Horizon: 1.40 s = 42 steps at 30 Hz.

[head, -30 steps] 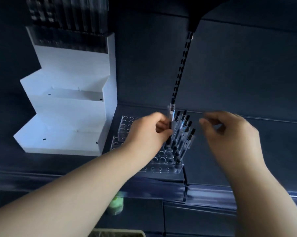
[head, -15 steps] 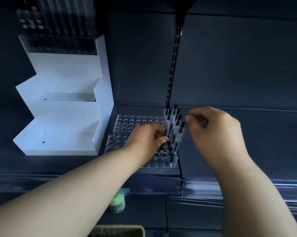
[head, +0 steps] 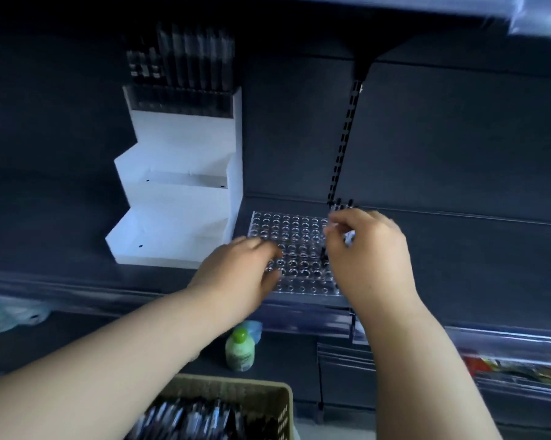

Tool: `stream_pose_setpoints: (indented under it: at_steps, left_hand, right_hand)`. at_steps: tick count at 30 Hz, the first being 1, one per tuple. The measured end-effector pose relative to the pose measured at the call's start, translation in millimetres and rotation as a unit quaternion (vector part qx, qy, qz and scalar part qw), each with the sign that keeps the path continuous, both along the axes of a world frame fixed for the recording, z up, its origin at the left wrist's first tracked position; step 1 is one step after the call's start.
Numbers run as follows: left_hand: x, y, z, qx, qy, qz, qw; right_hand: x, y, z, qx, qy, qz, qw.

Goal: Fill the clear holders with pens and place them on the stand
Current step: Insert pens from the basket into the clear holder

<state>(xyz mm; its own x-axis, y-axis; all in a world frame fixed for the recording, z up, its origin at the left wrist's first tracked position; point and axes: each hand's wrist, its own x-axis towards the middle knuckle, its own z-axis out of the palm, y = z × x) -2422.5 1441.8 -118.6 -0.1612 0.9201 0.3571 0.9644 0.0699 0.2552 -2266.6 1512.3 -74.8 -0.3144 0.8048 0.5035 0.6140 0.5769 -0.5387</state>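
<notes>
A clear holder (head: 295,249) with rows of round holes lies on the dark shelf, right of the white stepped stand (head: 179,198). Black-capped pens (head: 341,203) stand in the holder's right side, mostly hidden behind my right hand (head: 368,258). That hand's thumb and forefinger are bent close together at the pens; blur hides whether they pinch one. My left hand (head: 239,274) hovers over the holder's front left part with loosely curled fingers and nothing visible in it. The stand's top step carries a filled holder of dark pens (head: 188,68); its two lower steps are bare.
A tan basket (head: 268,398) of loose pens sits below, near the bottom edge. A green bottle (head: 240,350) stands on the lower shelf under the holder. A slotted upright rail (head: 347,131) runs up the back wall. Packaged goods (head: 515,369) lie at the lower right.
My left hand has let go of a pen among the standing ones and drawn back to the left. My right hand has moved in over the pens. The camera has tilted down, showing the basket.
</notes>
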Motion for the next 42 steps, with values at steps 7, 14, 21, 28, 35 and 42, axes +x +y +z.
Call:
stream_pose_setpoints:
  at_steps: [7,14,21,28,35,42]
  left_hand:
    - [-31,-105,-30,-0.105,0.071,0.041,0.991]
    - [-53,-178,-81,-0.217,-0.045,0.134,0.966]
    - [-44,-202,-120,-0.285,-0.088,0.131,0.946]
    - [-40,-200,-147,-0.344,-0.107,0.163,0.918]
    - [-31,-183,-168,-0.345,-0.165,0.191,0.904]
    - [-18,-173,-182,-0.326,-0.189,0.219,0.9]
  right_hand:
    - [-14,-61,-37,-0.109,-0.146,0.084,0.98]
    - [-27,-114,-90,-0.254,-0.275,0.107,0.921]
    - [-48,-171,-154,-0.33,-0.365,0.109,0.864]
    - [-68,-203,-187,-0.369,-0.359,0.091,0.853]
    - [-87,-193,-199,-0.374,-0.361,0.062,0.852]
    - [-105,-183,-212,-0.414,-0.336,0.008,0.846]
